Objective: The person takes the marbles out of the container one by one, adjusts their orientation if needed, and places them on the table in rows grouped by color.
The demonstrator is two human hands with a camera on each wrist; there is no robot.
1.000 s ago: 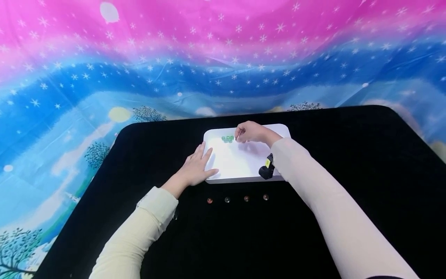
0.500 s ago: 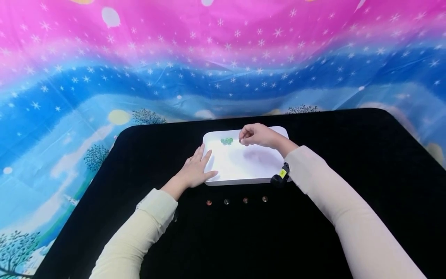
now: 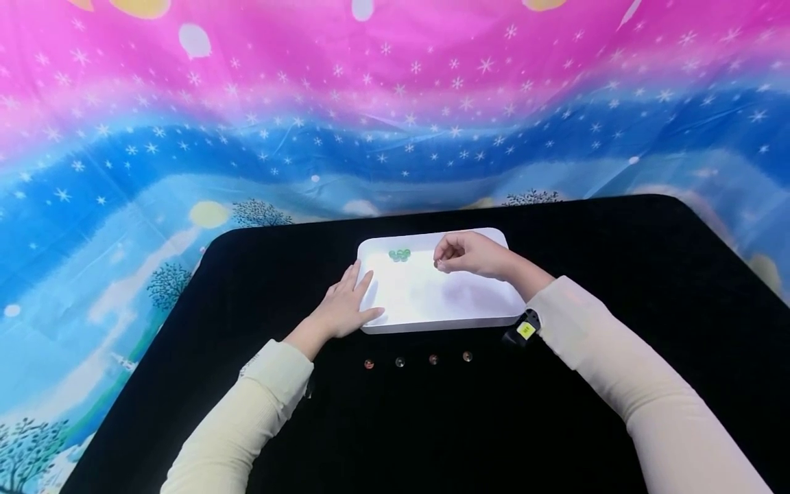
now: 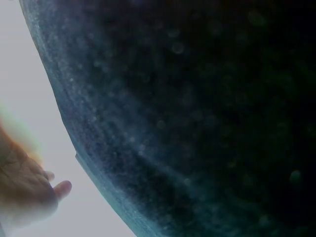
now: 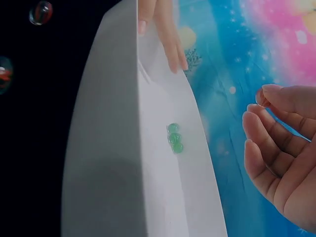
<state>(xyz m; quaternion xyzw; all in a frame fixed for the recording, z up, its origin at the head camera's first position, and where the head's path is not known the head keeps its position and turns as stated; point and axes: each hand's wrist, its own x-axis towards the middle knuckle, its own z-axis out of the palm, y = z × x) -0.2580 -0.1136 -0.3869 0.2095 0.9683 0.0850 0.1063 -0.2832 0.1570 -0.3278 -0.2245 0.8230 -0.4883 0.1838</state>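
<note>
My right hand (image 3: pixel 472 255) is over the right part of a white tray (image 3: pixel 457 322). Between thumb and forefinger it pinches a small reddish clear marble (image 5: pixel 262 98), seen best in the right wrist view; the other fingers are loosely bent. A cluster of green glass marbles (image 3: pixel 400 255) lies on the tray floor near its far left corner, left of that hand. My left hand (image 3: pixel 341 305) rests on the tray's left rim with its fingers spread and straight. In the left wrist view, only part of a hand (image 4: pixel 29 192) shows at the lower left.
On the black tabletop (image 3: pixel 469 425), several clear marbles with coloured swirls stand in a spaced row before the tray, among them an orange one (image 3: pixel 369 363) at the left end. A patterned pink and blue cloth (image 3: pixel 395 123) hangs behind the table.
My right hand has moved right and slightly nearer, away from the green marbles, with the reddish marble still pinched. My left hand stays on the rim.
</note>
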